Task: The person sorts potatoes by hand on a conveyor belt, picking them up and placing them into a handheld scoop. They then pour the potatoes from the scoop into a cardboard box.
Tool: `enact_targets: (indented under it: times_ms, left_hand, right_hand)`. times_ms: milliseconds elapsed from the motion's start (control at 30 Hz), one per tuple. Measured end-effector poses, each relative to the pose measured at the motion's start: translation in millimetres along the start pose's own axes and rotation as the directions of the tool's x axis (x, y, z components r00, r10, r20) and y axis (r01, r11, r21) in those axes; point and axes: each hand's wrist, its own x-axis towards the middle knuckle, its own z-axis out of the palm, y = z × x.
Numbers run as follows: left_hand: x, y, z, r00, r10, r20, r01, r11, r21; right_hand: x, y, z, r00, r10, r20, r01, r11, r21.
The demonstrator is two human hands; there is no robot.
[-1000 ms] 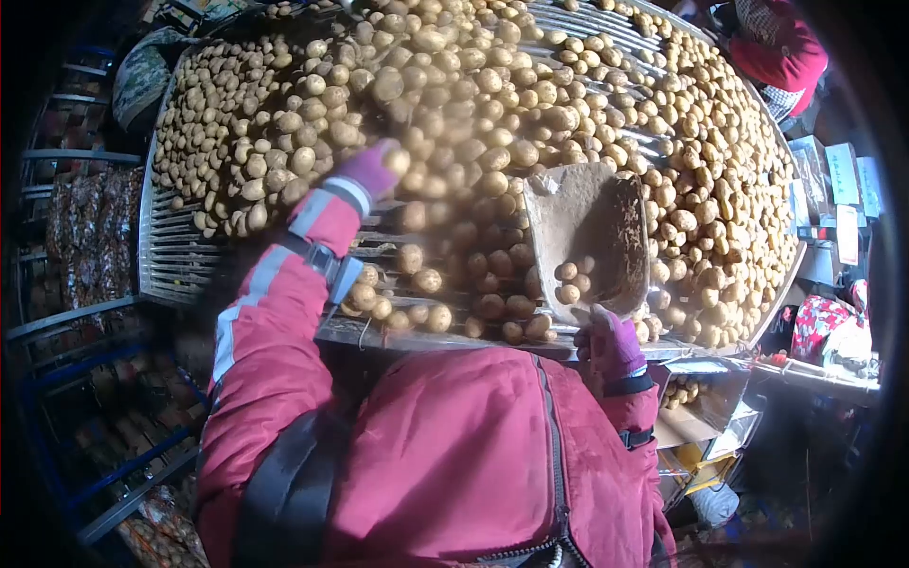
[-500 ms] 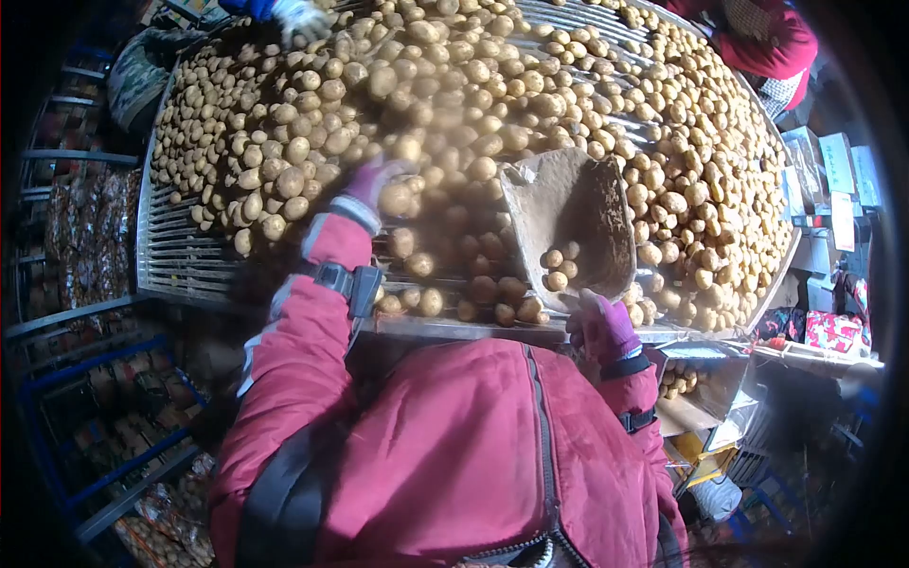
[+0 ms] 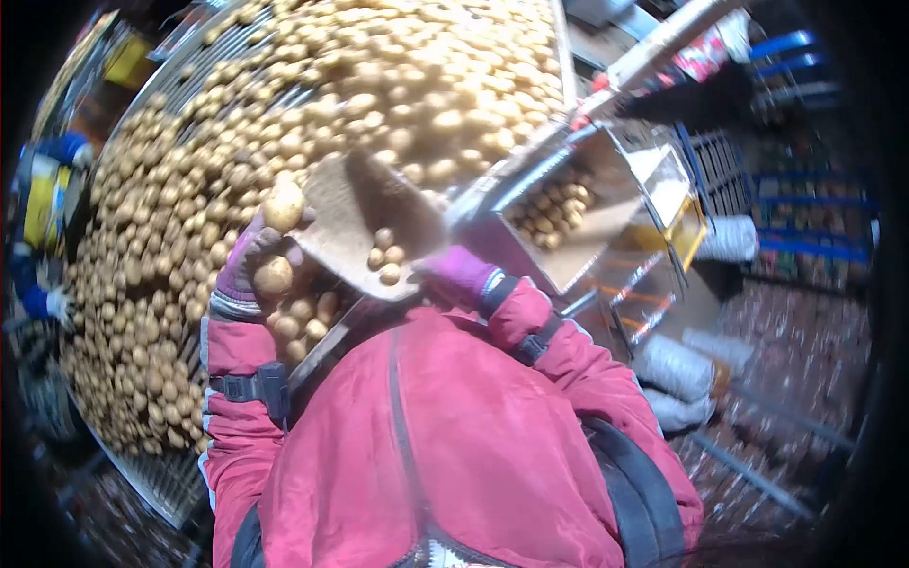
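Right hand (image 3: 462, 276): gloved in purple, somewhat blurred, your grip closed on the near rim of the scoop.
Scoop (image 3: 341, 218): directly before you, four small potatoes (image 3: 394, 255) lying inside toward that rim.
Left hand (image 3: 244, 269): your grip holds two large potatoes (image 3: 274, 275), beside the scoop.
Box (image 3: 589, 254): to your right, partly filled with potatoes.
Desk (image 3: 159, 485): slatted, heaped with loose potatoes (image 3: 156, 260).
Co-worker's hand (image 3: 59, 305): gloved, at the desk's far-left edge.
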Motion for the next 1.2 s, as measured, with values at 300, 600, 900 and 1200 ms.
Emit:
enact_targets:
  times_ms: [300,600,900,1200]
  left_hand:
    - [161,-55,220,0.853,-0.332,0.403,0.091,0.854,0.512]
    - [153,-55,200,0.896,0.245,0.371,-0.443,0.548,0.71]
    - [-52,-51,-167,0.72,0.661,-0.209,0.34,-0.074,0.938]
    - [-95,-129,-172,0.501,0.298,-0.813,0.717,0.384,0.582]
  right_hand:
    - [-55,40,-38,0.895,-0.441,-0.065,0.425,0.799,0.426]
    - [-32,128,-87,0.991,-0.134,0.007,0.122,0.92,0.372]
    - [-27,40,-83,0.992,-0.011,-0.126,0.075,0.853,0.517]
    - [12,6,-40,0.996,-0.065,-0.062,0.081,0.944,0.32]
